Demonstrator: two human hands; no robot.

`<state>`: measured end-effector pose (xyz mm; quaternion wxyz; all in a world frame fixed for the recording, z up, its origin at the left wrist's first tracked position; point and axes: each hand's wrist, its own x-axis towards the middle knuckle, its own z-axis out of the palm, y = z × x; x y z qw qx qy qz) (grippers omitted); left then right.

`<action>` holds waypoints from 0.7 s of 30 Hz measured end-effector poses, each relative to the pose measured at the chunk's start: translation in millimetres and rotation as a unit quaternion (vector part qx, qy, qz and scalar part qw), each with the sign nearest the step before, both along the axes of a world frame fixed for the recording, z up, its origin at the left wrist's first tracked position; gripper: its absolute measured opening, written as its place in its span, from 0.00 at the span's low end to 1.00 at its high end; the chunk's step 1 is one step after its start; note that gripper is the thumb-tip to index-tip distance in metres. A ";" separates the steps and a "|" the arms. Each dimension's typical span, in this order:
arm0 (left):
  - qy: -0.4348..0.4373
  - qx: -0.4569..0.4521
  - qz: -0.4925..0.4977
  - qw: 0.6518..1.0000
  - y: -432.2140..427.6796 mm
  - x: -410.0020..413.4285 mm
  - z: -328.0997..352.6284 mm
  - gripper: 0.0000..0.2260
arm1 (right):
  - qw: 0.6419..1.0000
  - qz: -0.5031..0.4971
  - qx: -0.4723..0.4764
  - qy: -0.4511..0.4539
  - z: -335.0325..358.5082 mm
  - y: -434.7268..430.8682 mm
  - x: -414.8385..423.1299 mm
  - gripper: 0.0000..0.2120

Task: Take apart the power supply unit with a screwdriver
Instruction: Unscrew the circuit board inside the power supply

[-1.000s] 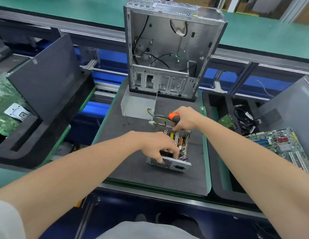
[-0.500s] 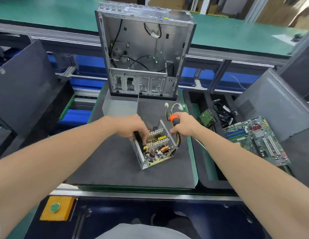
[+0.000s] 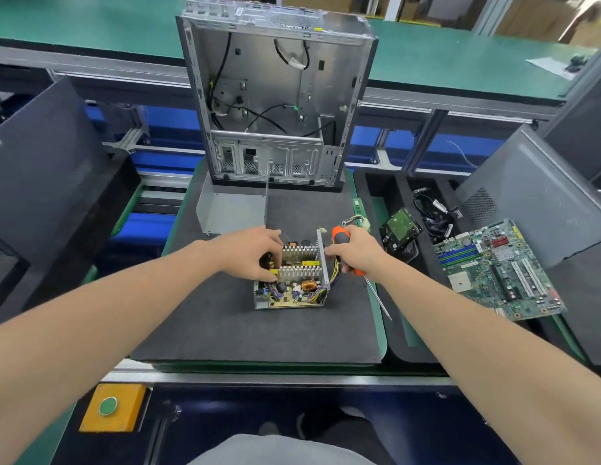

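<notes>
Circuitry (image 3: 302, 290) inside open power supply (image 3: 260, 297)

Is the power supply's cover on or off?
Off: the power supply unit shows bare heatsinks, coil and circuit board from above.

You count two hands, left hand (image 3: 250, 251) and right hand (image 3: 356, 255), one power supply unit (image 3: 299, 283) and one screwdriver (image 3: 339, 235). Around them you see one computer case (image 3: 275, 95), one metal cover (image 3: 230, 211), one motherboard (image 3: 497, 270) and one hard drive (image 3: 400, 228).

Bright, even overhead light, only faint soft shadows on the black mat (image 3: 225, 330); dull sheen on the open metal case (image 3: 265, 78); wide-angle bending curves the rails (image 3: 426, 99) toward the edges; centre sharp
</notes>
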<state>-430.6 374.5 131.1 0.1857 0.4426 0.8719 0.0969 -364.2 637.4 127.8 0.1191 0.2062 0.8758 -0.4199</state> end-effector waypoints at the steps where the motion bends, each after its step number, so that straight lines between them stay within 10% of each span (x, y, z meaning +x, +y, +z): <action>1: -0.001 0.007 0.005 1.000 -0.2 1.5 -0.3 0.06 | 1.000 0.010 0.016 0.004 0.8 -0.9 0.1 0.17; 7: 0.013 0.026 0.009 1.000 3.4 4.3 -5.5 0.02 | 0.986 0.037 0.147 0.070 12.2 -6.2 -3.5 0.14; 15: 0.077 -0.049 -0.026 0.996 4.5 9.5 -14.3 0.22 | 0.978 -0.017 0.039 0.206 69.2 -29.3 -10.8 0.18; 21: 0.065 0.010 0.026 0.998 8.8 11.0 -16.0 0.13 | 0.966 0.047 0.038 0.251 76.6 -66.6 0.3 0.21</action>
